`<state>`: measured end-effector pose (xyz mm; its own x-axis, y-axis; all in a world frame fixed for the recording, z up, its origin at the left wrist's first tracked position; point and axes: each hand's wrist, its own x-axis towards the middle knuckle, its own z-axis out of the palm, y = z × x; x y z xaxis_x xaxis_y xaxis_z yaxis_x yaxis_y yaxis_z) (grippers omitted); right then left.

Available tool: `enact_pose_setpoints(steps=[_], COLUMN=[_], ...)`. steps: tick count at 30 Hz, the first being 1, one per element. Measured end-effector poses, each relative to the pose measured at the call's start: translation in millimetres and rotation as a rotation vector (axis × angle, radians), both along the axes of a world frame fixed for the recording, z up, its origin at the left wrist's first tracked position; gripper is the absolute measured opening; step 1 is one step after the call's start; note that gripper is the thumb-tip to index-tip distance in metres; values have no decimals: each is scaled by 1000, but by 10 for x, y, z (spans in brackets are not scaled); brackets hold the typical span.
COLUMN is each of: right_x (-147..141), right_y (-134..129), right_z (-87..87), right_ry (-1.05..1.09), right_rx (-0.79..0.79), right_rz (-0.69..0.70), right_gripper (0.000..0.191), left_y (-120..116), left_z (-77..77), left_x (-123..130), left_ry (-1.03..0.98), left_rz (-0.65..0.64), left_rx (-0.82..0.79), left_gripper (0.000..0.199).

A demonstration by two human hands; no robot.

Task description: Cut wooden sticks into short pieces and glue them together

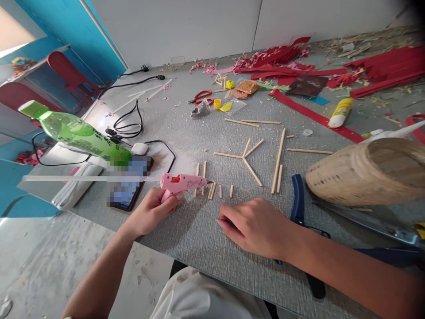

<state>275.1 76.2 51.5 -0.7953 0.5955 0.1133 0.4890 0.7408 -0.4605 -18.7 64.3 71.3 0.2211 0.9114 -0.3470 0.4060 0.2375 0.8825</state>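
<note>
Red chairs (pixel 64 71) stand beside a bright blue wall (pixel 99 33), near a pale grey panel (pixel 186 26).

A gray textured table (pixel 186 116) carries wooden sticks (pixel 279 160), red strips (pixel 307 110), a phone (pixel 131 185) and a bottle (pixel 78 135).

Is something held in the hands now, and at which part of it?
The left hand holds the pink glue gun by its handle; the right hand holds nothing visible.

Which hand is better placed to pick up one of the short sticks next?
Probably the right hand: it rests just beside the short sticks and nothing shows in its grasp, while the left hand is holding the pink glue gun.
</note>
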Motion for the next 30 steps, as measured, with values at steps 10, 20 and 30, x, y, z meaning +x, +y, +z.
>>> enact_pose_setpoints(steps=[10,20,30], right_x=[10,7,-179], right_y=[9,100,284], right_z=[-9,58,-27], right_ry=[58,306,257], right_rx=[-16,173,76], right_rz=[3,-344,-325], right_gripper=[19,30,71], left_y=[2,9,16], left_z=[20,6,63], left_x=[21,36,53], left_ry=[-29,-120,-230], left_rz=[6,30,48], left_rx=[-6,26,9], left_gripper=[56,58,60])
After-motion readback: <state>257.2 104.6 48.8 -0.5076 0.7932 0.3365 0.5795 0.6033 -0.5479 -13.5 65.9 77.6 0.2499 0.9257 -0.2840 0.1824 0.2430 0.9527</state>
